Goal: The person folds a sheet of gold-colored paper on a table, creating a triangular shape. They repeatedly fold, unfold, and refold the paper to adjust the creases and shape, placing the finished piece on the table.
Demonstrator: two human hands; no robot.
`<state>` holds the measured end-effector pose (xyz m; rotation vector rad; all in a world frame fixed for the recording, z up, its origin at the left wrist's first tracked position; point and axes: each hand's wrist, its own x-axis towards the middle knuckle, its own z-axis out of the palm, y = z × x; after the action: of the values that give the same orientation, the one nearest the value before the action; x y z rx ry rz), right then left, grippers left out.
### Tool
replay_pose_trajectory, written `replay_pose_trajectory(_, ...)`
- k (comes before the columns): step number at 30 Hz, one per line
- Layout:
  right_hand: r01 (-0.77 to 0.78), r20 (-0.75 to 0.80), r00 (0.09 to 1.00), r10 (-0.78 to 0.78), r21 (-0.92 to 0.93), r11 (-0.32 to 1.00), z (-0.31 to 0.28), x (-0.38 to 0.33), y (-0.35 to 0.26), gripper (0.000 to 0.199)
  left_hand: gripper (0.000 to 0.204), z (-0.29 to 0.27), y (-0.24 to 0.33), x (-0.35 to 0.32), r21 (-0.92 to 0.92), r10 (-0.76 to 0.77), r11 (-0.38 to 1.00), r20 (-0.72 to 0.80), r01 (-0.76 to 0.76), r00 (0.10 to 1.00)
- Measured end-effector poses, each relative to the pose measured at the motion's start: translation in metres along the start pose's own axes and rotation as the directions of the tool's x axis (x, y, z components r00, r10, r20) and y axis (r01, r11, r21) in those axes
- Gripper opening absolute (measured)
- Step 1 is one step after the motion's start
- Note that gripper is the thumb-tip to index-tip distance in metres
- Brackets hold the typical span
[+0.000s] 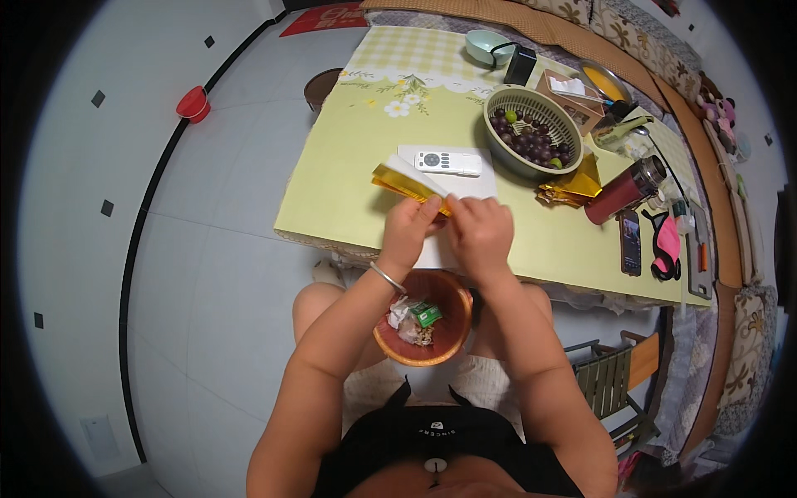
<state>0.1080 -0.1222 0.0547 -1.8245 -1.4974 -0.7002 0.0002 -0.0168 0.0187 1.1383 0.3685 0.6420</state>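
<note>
Looks like somebody's living room at home. There's a low table (349, 191) with a yellow flowery cloth, a colander of dark grapes (531, 133), a remote control (448, 161), a red thermos (624, 191) and a phone (631, 241) lying around. A sofa with patterned cushions (656, 50) runs along the far side, stuffed toys (721, 108) sit at its end, and the floor is pale tile (166, 249). A little wooden bowl (423, 319) catches snack wrappers.

two hands (444, 228), one remote control (448, 162), one colander of grapes (531, 133), one orange bowl (423, 319), one red flask (624, 191), one phone (631, 242)
</note>
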Motion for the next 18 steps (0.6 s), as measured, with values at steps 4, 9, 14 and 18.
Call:
replay_pose_trajectory(4, -0.08, 0.19, 0.981, 0.026, 0.283, 0.956, -0.019, -0.003, -0.018, 0.033, 0.02, -0.005, 0.018, -0.008, 0.058, -0.012, 0.998, -0.058, 0.016, 0.998)
replay_pose_trajectory(9, -0.368, 0.126, 0.928, 0.351, 0.465, 0.805, -0.023, -0.016, 0.039, 0.073, 0.025, -0.03, 0.045, -0.015, 0.102, -0.289, 0.957, 0.317, 0.271, 0.903)
replay_pose_trajectory(14, -0.526, 0.554, 0.776, 0.301, 0.832, -0.176, -0.025, -0.018, 0.066, 0.083, 0.023, -0.033, 0.06, -0.003, 0.324, -0.402, 0.912, 0.585, 0.252, 0.704)
replay_pose_trajectory(18, -0.804, 0.766, 0.547, 0.338, 0.594, -0.044, -0.021, -0.019, 0.065, 0.081, 0.036, -0.035, 0.037, 0.013, 0.558, -0.354, 0.823, 0.361, 0.104, 0.863)
